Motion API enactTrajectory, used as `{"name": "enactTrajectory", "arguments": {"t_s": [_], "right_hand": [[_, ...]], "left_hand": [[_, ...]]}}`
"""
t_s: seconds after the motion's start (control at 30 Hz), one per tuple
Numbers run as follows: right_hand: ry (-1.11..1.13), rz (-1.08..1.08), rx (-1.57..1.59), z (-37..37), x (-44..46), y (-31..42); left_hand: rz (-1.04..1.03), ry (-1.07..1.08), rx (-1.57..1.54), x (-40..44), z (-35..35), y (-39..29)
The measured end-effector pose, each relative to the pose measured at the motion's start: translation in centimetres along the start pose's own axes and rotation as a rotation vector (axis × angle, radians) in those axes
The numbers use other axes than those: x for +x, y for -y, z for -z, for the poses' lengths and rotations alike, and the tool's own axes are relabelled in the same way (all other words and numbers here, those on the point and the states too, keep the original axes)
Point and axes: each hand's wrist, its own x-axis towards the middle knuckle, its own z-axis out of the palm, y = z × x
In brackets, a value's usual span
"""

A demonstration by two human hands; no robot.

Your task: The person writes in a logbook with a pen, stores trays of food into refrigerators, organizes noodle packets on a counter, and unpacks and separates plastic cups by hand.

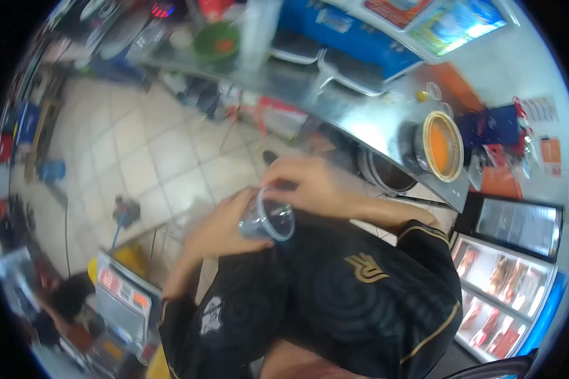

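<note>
In front of my chest I hold a clear plastic cup (278, 222), tilted on its side so its round rim faces right. My left hand (224, 222) wraps around the cup from the left. My right hand (310, 183) comes from the other side, its fingers bent and pinching at the upper rim. Motion blur hides whether one cup or a stack of cups is there.
A steel counter (360, 120) runs diagonally ahead, bearing a round pot (459, 146) of orange liquid, a green bowl (208, 50) and black-and-blue bins (354, 69). A lit display fridge (499, 278) stands right. Tiled floor (139, 145) lies left, with a mop-like object (126, 211).
</note>
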Motion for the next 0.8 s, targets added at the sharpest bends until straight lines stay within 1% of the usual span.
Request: {"name": "enactTrajectory", "arguments": {"t_s": [0.1, 0.3, 0.4, 0.5, 0.6, 0.8], "right_hand": [[0.004, 0.148, -0.027, -0.1, 0.0, 0.9], [0.012, 0.171, -0.081, -1.1, -0.5, 0.9], [0.047, 0.188, -0.095, -1.0, -0.4, 1.2], [0.195, 0.248, -0.111, -0.6, 0.4, 1.3], [0.303, 0.188, -0.07, -0.5, 0.8, 1.5], [0.395, 0.204, -0.098, -0.8, 1.8, 1.2]], "left_hand": [[-0.034, -0.005, 0.066, -1.1, -0.1, 0.1], [-0.096, -0.089, 0.1, -2.5, -1.2, 0.3], [-0.07, -0.103, 0.11, -3.0, -1.5, 0.0], [-0.071, -0.08, 0.058, -3.1, -1.8, 0.3], [-0.081, -0.09, 0.052, -3.6, -2.1, 0.8], [-0.009, -0.14, 0.015, -4.7, -2.4, 1.0]]}}
